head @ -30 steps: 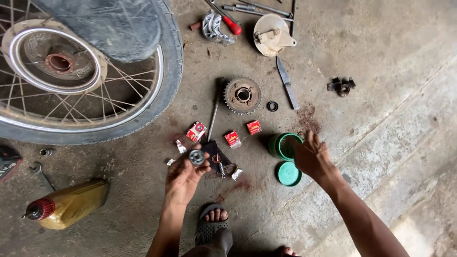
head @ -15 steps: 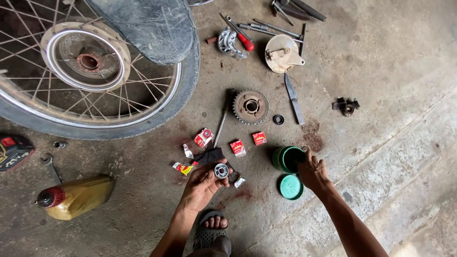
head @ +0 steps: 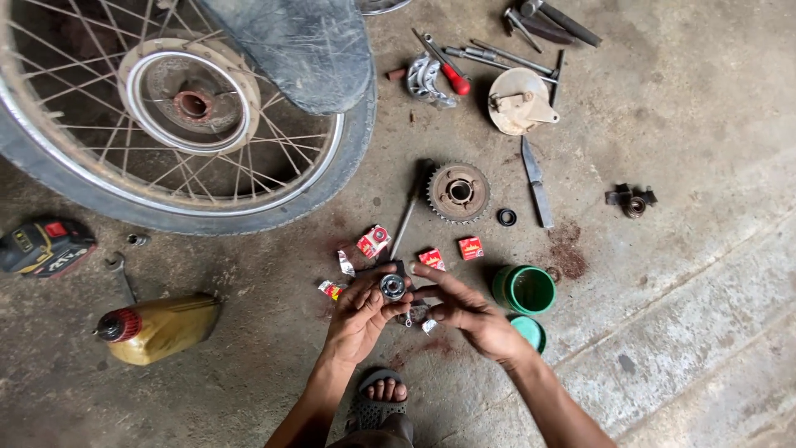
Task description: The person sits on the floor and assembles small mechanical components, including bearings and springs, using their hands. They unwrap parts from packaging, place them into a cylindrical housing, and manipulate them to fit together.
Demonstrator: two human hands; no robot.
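A stained concrete floor carries a spoked wheel, a toothed sprocket, a green tub, small red boxes, scattered hand tools and a yellow oil bottle.

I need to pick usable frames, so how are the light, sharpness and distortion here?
Head view: soft, even daylight, only faint shadows under the wheel and green tub; no harsh glare; left hand, bearing and right hand sharp enough, barely blurred; wide lens bends the edges.

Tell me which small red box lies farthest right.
The small red box just left of the green tub; the others lie nearer the left hand.
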